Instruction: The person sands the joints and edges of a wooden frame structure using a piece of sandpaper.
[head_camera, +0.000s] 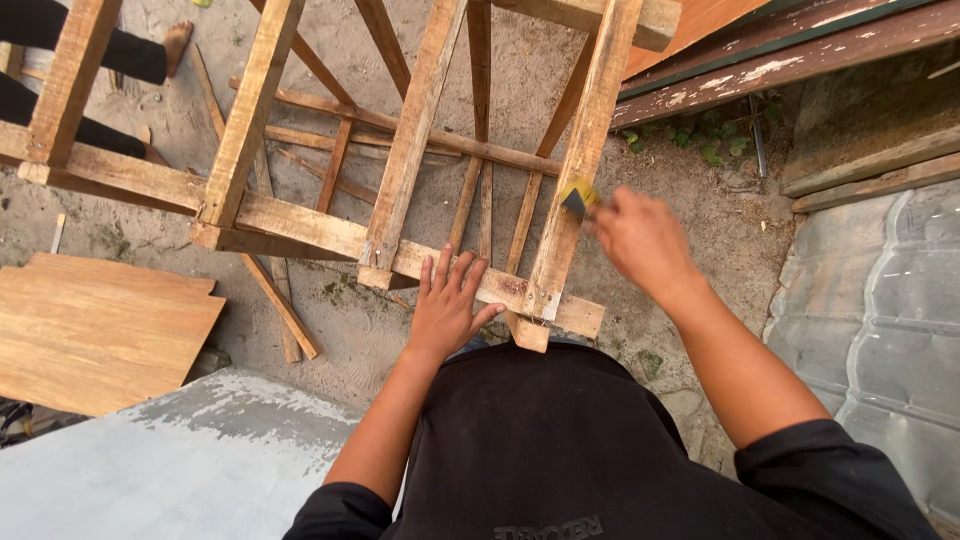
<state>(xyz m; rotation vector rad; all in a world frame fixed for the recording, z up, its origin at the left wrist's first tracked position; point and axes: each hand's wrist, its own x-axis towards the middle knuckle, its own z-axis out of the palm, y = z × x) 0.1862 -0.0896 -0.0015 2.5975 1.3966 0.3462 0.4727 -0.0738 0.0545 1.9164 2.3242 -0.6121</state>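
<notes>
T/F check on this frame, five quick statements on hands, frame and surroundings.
1. The left hand lies flat on the wooden frame. True.
2. The right hand is empty. False: it holds a small yellow and dark block against an upright slat.
3. Both hands grip the same rail. False: the left is on the near rail, the right is at a slat.
4. A flat wooden board lies on the ground at left. True.
5. Another person's bare foot shows top left. True.

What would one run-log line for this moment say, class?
left hand: flat on wooden frame | right hand: holds yellow sanding block against slat | ground: sandy
</notes>
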